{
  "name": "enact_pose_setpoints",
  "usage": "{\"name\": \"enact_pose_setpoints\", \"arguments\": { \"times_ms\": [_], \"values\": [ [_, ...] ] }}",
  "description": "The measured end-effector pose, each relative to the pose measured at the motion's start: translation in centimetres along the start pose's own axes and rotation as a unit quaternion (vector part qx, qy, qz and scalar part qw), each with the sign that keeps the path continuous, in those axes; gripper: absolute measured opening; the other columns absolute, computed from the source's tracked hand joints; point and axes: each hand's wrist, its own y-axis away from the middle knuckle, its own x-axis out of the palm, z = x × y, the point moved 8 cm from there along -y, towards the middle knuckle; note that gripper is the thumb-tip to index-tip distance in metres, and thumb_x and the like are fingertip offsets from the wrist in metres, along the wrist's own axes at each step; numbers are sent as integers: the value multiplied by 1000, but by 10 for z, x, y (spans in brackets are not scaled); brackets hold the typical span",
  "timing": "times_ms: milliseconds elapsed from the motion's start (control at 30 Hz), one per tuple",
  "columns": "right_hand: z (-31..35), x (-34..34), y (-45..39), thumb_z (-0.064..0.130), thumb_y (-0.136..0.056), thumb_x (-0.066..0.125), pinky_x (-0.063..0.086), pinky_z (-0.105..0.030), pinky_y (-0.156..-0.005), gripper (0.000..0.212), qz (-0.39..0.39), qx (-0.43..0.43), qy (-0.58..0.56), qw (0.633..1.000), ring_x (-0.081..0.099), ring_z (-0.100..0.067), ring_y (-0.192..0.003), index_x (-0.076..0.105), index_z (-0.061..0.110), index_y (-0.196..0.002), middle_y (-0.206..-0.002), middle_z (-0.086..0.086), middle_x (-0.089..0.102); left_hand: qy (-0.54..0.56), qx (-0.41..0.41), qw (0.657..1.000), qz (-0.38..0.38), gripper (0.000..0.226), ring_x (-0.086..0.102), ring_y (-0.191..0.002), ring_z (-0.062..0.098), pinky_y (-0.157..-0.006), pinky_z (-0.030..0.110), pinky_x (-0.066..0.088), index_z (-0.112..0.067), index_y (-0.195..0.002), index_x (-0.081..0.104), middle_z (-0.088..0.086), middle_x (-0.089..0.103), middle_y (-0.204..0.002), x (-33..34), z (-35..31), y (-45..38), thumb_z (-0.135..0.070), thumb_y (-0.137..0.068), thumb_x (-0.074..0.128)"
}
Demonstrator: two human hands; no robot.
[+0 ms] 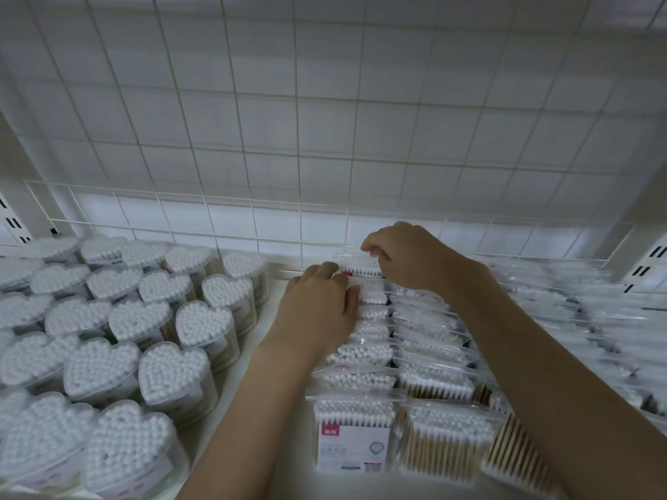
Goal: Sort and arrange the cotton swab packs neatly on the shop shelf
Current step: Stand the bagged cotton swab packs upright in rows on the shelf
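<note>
On the left of the white shop shelf (249, 373) stand the clear heart-shaped plastic tubs of white cotton swabs (202, 328), packed in close rows. Next comes the left hand (317, 304), fingers curled down over the far end of the nearest row of clear flat zip bags of wooden-stick cotton swabs (361, 355); it seems to steady those packs, though whether it grips one cannot be told. Just beyond, the right hand (404, 256) pinches the top edge of the rearmost clear swab bag (355, 267), which stands at the back of that row, near the white wire grid panel (325, 138). Further right lie more rows of the same bags (433, 355), overlapping like tiles.

The step looks like seating this back pack. To do it well, keep the left hand bracing the row so it does not topple, lower the bag straight, match its lean and overlap, and align its edges with the neighbouring column.
</note>
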Motion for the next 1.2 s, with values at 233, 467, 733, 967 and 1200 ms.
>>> {"name": "enact_pose_setpoints", "arguments": {
  "times_ms": [233,467,733,967,1200],
  "values": [
    [-10,-1,-3,3,-85,40,46,-32,-87,38,-2,22,-50,998,57,-15,-96,61,20,-112,-103,3,66,60,-2,996,69,45,21,-139,16,-114,42,17,-19,-142,28,1,25,-152,15,3,-5,-29,-99,23],
    [-17,1,-12,3,-88,40,39,-36,-97,41,-1,43,29,999,48,-23,-115,53,15,-125,-124,-4,57,35,20,999,29,34,50,-112,20,-98,36,35,-12,-115,53,-1,54,-120,3,-4,-3,-24,-98,27],
    [-15,1,-17,13,-92,46,48,-33,-79,20,-19,66,44,997,57,-22,-95,62,17,-103,-104,-2,60,31,33,999,23,33,56,-93,28,-84,37,42,-8,-100,57,5,57,-103,1,-7,-3,-23,-98,27],
    [-11,-30,-12,15,-89,48,50,-33,-75,20,-90,49,-7,995,58,-20,-80,68,18,-88,-87,3,59,33,44,998,6,32,56,-88,28,-77,34,43,-9,-94,56,5,57,-98,1,-9,-1,-22,-98,26],
    [-16,-65,0,17,-87,53,41,-16,-55,9,-149,56,-116,980,57,-11,-62,61,19,-84,-68,9,57,29,47,998,3,33,57,-89,27,-77,34,43,-8,-96,56,5,57,-101,1,-8,-1,-23,-98,26]
  ]
}}
